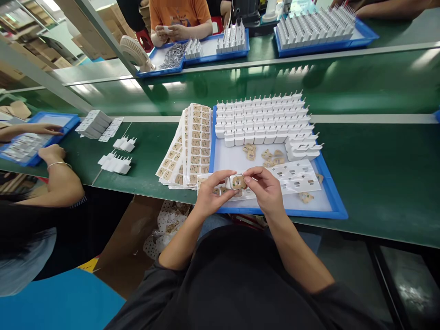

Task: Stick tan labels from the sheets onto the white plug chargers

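Green bench, blue tray (335,208), left hand (209,195) and right hand (266,190) both pinched closed on white plug (236,182)

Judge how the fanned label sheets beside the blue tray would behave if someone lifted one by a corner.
The label sheets look thin and flat, so one would probably droop. They lie fanned and overlapping, so a push likely slides them apart.

Factory assembly line, electronics. Long green conveyor belt (378,87) runs across frame; blue trays (330,201) packed w/ rows of white plug adapters (264,119), label sheets (192,142) stacked beside. Co-workers at upper centre & left edge, cardboard boxes (103,23) upper left.
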`<state>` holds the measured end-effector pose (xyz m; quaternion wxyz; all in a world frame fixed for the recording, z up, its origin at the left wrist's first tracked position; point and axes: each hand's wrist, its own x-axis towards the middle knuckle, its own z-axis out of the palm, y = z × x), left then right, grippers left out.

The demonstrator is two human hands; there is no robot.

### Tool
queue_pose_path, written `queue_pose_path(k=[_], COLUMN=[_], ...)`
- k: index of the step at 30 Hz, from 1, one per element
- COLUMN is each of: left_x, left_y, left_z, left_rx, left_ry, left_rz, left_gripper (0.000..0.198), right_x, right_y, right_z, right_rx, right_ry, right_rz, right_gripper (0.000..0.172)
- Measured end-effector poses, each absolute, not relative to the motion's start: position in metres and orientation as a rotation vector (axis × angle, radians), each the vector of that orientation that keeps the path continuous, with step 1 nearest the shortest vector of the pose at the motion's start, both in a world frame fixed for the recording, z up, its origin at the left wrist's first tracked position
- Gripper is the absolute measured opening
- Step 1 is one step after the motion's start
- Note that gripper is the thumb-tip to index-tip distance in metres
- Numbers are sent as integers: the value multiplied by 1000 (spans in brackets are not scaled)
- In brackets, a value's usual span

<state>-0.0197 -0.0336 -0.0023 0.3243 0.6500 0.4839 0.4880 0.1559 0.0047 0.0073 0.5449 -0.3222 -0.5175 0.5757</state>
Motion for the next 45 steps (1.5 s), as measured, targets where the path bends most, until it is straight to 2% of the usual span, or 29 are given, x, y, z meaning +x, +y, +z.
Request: queue_pose_path(k=[5,12,25,35,37,39,43,45], left_x=[-19,-20,-22,-21,-20,-18,-13,-11], left_y=[-33,-32,-32,-32,-34,-36,-38,-38], left_z=[-1,0,1,3,1,-1,-6,-8], left_rx=[1725,1755,1906,1978,1913,1788,1541,1529], left_ry=[1292,1304,1311,1286,1262,1242,1249,1258], left_rz=[1278,1276,1303,1355,1383,1402,1456,1492], left_gripper=[43,42,41,39,37,36,38,36], right_x=[156,157,154,151,151,151,154,154], right_y=[4,4,2,-2,-2,-1,3,4], right_z=[7,3,0,3,3,3,3,2], right_rx=[-787,-767,-803,-883,-915,-933,-809,-761], right_ry=[-1235,-1269,-1361,-1545,-1556,-1530,-1455,-1438], right_rz=[1371,1334,1215,906,831,887,1328,1476], right_gripper=[16,6,8,3,8,13,20,31])
